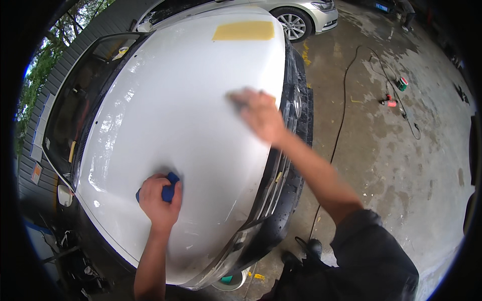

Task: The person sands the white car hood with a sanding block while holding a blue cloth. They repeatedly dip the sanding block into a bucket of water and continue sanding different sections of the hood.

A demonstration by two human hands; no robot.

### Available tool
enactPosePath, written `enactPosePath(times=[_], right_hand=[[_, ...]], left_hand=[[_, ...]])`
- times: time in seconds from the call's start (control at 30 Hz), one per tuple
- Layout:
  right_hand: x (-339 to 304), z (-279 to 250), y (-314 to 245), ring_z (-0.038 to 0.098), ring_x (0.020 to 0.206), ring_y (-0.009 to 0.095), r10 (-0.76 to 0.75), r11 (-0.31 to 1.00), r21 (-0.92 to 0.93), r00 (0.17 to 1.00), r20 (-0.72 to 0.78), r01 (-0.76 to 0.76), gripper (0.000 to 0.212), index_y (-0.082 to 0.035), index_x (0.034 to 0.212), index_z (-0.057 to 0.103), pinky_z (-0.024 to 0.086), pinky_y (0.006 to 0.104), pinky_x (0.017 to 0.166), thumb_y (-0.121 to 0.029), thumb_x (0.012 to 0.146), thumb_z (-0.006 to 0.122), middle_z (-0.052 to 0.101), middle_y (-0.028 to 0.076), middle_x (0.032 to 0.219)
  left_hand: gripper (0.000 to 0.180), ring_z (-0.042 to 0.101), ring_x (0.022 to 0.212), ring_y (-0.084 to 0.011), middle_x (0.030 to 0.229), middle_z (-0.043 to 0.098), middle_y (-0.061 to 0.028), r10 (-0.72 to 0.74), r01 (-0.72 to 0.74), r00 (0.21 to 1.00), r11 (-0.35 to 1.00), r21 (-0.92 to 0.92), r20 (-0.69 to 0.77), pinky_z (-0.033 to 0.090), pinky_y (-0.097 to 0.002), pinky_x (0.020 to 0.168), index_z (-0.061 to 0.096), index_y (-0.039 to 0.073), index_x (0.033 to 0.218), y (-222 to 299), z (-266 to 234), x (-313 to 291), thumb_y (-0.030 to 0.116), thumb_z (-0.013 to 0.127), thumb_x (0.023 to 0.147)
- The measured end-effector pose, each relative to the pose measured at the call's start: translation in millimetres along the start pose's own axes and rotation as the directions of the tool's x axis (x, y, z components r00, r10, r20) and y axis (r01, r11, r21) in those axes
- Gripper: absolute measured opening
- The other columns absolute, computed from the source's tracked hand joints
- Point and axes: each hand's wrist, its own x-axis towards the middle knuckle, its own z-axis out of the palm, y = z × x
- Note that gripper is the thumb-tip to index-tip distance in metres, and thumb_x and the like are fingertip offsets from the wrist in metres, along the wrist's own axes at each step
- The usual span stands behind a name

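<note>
Below me spreads the white hood [175,75] of a car, its paint partly dull and partly reflecting trees. My left hand [159,200] rests on its near left part, fingers closed around a crumpled blue cloth [170,188]. Farther off, near the front edge of the hood, my right hand [261,115] presses down, smeared by motion. Under its fingertips a small dark greyish-brown thing [235,97] shows, too blurred to name. A yellowish patch [243,31] lies on the far part of the hood.
The dark front grille [296,103] borders the hood on the right. A silver car [314,17] stands beyond. On the wet concrete floor lie a cable [343,95], a red power tool [389,102] and a green can [402,83]. A white bucket [240,284] stands near my feet.
</note>
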Motion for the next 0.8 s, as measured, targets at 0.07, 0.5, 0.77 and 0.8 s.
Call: enactPosePath(times=[0.07,0.5,0.77,0.8], right_hand=[[42,-19,65,0.058,0.128,0.034,0.054,0.994,-0.084,0.972,-0.229,-0.075,0.044,-0.014,0.142,0.061,0.033,0.05,0.117,-0.036,0.107,0.044,0.067,0.017,0.127],[21,-12,57,0.042,0.152,0.031,0.267,0.961,0.143,0.924,-0.272,-0.236,0.052,-0.015,0.145,0.06,0.025,0.0475,0.124,-0.047,0.111,0.038,0.064,0.013,0.143],[-110,27,-91,0.02,0.163,0.028,-0.018,0.979,0.202,0.99,0.142,-0.011,0.057,-0.016,0.158,0.049,0.015,0.0496,0.132,-0.044,0.109,0.043,0.035,0.004,0.17],[-100,25,-80,0.021,0.163,0.027,-0.046,0.989,0.148,0.991,0.125,0.027,0.056,-0.016,0.159,0.047,0.011,0.0493,0.133,-0.041,0.109,0.043,0.04,0.004,0.167]], left_hand=[[0.025,0.067,0.087,-0.0372,0.099,0.072,-0.0136,0.025,-0.026,0.999,0.999,-0.044,-0.023,0.053,-0.0446,0.076,0.062,0.008,0.09,12,14,21,0.012,0.084,0.079],[0.022,0.067,0.091,-0.0358,0.103,0.07,-0.0177,0.015,-0.013,0.999,0.998,-0.061,0.034,0.054,-0.0415,0.084,0.059,0.004,0.092,11,10,16,0.005,0.08,0.085],[0.022,0.067,0.091,-0.0385,0.101,0.07,-0.0174,-0.038,0.039,0.998,0.999,-0.013,0.046,0.053,-0.0448,0.081,0.061,0.006,0.093,1,6,-4,0.007,0.08,0.084],[0.022,0.067,0.091,-0.0384,0.101,0.07,-0.0175,-0.041,0.042,0.998,0.999,-0.018,0.045,0.053,-0.0449,0.081,0.061,0.006,0.093,1,3,-6,0.007,0.08,0.084]])
